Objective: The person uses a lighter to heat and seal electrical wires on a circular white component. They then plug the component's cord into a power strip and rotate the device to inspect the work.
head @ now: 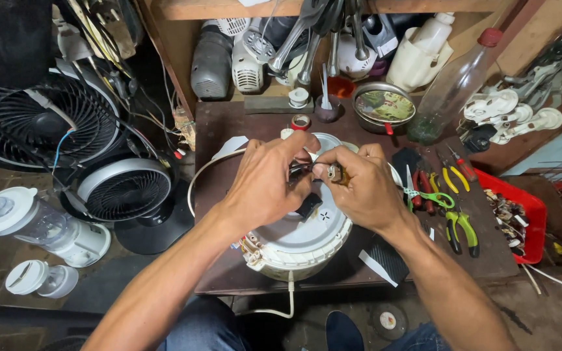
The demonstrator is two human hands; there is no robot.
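Observation:
A white round cooker body lies upturned on the dark wooden table, its white cord hanging over the front edge. My left hand and my right hand meet above it. The right hand's fingers pinch a small brownish metal part. The left hand's fingers close on a thin dark tool or wire that reaches toward that part. A small black piece shows beneath the hands on the cooker's base.
Pliers, scissors and screwdrivers lie to the right, beside a red tray of small parts. A clear bottle, a metal bowl and appliance parts crowd the back. Black fans and a blender jug stand on the floor at left.

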